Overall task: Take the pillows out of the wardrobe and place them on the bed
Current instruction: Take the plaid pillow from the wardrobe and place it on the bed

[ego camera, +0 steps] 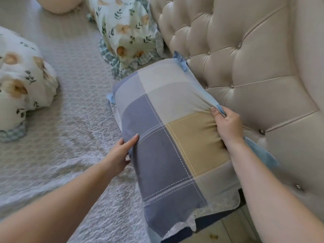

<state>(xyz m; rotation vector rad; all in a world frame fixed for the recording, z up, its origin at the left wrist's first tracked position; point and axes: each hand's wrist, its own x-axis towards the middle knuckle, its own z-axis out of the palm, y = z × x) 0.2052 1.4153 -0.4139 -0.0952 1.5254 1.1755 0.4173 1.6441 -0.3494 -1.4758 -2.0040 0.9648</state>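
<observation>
While both hands grip, checked pillow (168, 127), bed (70, 111)

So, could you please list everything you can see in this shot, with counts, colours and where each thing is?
Checked pillow: one, blue, grey and yellow blocks with white stitching, on the bed next to the headboard, held at both sides.
Floral pillows: two, white with orange flowers and green leaves; one by the headboard beyond the checked pillow, one at the left edge.
Plain cushion: one, cream, top edge, only partly in view.
Bed cover: one, pale grey, textured, under all the pillows.
Headboard: one, cream, tufted with buttons, right side.
Floor: pale, a strip at bottom right.
Left hand: grip on the checked pillow's left edge.
Right hand: grip on its right edge.
</observation>
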